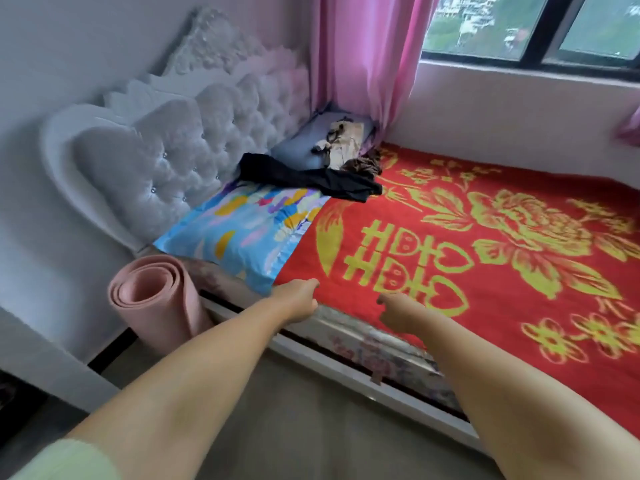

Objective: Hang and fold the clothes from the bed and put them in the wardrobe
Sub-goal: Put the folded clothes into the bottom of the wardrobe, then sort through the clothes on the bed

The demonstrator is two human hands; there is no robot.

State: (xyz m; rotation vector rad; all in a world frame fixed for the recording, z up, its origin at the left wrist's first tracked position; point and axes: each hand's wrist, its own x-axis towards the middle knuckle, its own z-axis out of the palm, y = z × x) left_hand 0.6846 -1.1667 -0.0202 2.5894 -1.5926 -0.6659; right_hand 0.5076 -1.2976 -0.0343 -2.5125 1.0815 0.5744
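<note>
Lying draped over the pillows at the bed's head: black garment, soft, light, limp; beige and brown clothes behind it. Best gathered mid-fabric. Left hand and right hand reach loosely curled, grip holding nothing.

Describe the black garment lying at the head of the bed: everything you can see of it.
The black garment is a thin, dark, limp piece of cloth, crumpled and unfolded, stretched in a long strip. What kind of clothing it is cannot be told. Its left end lies by the tufted headboard, its middle drapes over the far edge of the colourful pillow, and its right end spills onto the red bedspread. Its far side lies against the blue pillow. Neither hand touches it.
</note>
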